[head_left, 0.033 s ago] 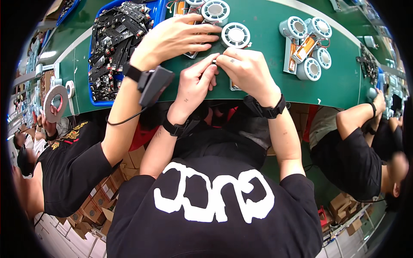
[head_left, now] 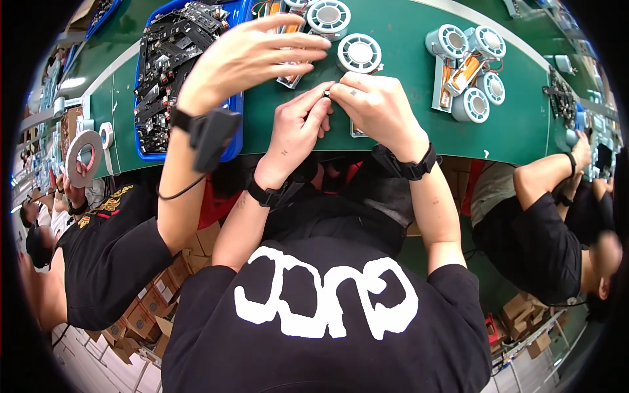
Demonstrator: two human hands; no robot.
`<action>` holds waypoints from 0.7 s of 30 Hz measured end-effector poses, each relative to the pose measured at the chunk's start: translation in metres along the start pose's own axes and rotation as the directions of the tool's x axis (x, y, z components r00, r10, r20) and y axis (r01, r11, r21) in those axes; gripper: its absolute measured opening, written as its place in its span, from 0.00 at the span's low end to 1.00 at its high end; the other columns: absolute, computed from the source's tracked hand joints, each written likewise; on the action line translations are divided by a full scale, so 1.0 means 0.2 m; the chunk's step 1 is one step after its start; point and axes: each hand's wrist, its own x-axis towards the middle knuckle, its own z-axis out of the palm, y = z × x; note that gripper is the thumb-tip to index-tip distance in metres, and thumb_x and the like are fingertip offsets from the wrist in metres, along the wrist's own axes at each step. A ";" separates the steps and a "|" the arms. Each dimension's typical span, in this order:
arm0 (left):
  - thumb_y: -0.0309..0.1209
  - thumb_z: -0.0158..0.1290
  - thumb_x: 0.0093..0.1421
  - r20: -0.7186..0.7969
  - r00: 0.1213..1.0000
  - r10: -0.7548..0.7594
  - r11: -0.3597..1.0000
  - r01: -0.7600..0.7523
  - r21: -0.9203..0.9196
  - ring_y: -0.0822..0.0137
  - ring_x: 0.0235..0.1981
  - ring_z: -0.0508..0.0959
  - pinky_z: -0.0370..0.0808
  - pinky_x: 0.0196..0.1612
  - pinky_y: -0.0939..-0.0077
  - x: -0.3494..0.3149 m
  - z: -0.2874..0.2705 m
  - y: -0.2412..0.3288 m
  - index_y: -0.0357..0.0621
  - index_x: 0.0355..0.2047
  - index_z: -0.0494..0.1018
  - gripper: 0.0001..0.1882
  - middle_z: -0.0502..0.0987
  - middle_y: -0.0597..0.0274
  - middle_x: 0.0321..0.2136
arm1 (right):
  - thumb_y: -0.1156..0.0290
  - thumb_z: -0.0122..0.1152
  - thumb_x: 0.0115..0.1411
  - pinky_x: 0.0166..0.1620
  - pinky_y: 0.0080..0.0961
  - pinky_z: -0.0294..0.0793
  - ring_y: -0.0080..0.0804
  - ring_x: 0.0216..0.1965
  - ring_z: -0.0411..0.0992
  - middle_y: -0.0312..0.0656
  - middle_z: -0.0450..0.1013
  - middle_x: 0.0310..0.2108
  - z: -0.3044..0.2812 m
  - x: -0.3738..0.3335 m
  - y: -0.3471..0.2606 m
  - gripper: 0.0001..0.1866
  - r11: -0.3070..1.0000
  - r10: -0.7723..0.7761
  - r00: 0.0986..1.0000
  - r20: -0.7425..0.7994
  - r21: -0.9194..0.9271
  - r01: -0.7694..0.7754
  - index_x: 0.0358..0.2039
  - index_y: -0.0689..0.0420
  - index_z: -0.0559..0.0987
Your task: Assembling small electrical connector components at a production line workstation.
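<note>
My left hand [head_left: 293,131] and my right hand [head_left: 377,111] meet fingertip to fingertip above the near edge of the green table. Both pinch a tiny black-and-white part [head_left: 326,94], mostly covered by the fingers. Under my right hand, a pale-edged piece [head_left: 357,130] shows only in part. Just beyond my hands lies a round light-blue speaker-like unit [head_left: 359,54] with a spoked rim. Another such round unit [head_left: 329,18] is behind it, near an orange-and-white wired assembly [head_left: 288,73] partly covered by a co-worker's hand.
A co-worker's open hand [head_left: 262,56] reaches in from the left, over a blue bin [head_left: 239,131] of black strip-like parts. To the right sits a cluster of round units with orange packs [head_left: 464,75]. White tape rolls [head_left: 106,134] stand at left; another person [head_left: 544,216] works at right.
The co-worker's hand and forearm have drawn back to the left, away from the round units. My own hands stay nearly still, still pinching the tiny part.
</note>
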 end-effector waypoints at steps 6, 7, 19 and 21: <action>0.27 0.52 0.70 0.015 0.999 0.039 0.991 -0.041 0.125 0.77 0.23 0.77 0.74 0.25 0.81 0.03 0.01 0.00 0.37 0.55 0.77 0.15 0.80 0.64 0.28 | 0.77 0.67 0.52 0.30 0.29 0.77 0.38 0.27 0.76 0.38 0.73 0.29 0.00 0.00 0.04 0.08 1.000 -0.024 0.998 0.054 0.012 0.024 0.34 0.57 0.80; 0.27 0.52 0.70 0.014 1.000 0.023 0.994 -0.025 0.103 0.77 0.23 0.78 0.75 0.25 0.81 0.03 0.01 0.00 0.37 0.55 0.77 0.15 0.80 0.64 0.28 | 0.77 0.67 0.52 0.30 0.29 0.77 0.39 0.27 0.76 0.39 0.73 0.30 0.00 0.01 0.04 0.08 1.000 -0.014 0.997 0.070 0.008 0.014 0.35 0.57 0.80; 0.25 0.51 0.71 0.028 0.991 -0.129 0.967 0.132 -0.218 0.75 0.25 0.78 0.77 0.25 0.81 0.04 -0.01 0.00 0.33 0.55 0.74 0.15 0.77 0.58 0.32 | 0.79 0.68 0.61 0.40 0.18 0.75 0.19 0.34 0.74 0.36 0.77 0.38 -0.02 -0.26 -0.03 0.11 0.662 0.728 0.629 -0.271 0.516 -0.544 0.44 0.63 0.80; 0.25 0.51 0.70 0.047 0.990 -0.129 0.966 0.137 -0.219 0.74 0.25 0.79 0.78 0.26 0.80 0.04 0.00 0.01 0.33 0.54 0.74 0.15 0.77 0.58 0.32 | 0.79 0.68 0.61 0.41 0.17 0.75 0.17 0.36 0.74 0.36 0.77 0.39 0.01 -0.24 -0.03 0.11 0.609 0.760 0.620 -0.193 0.544 -0.577 0.44 0.64 0.80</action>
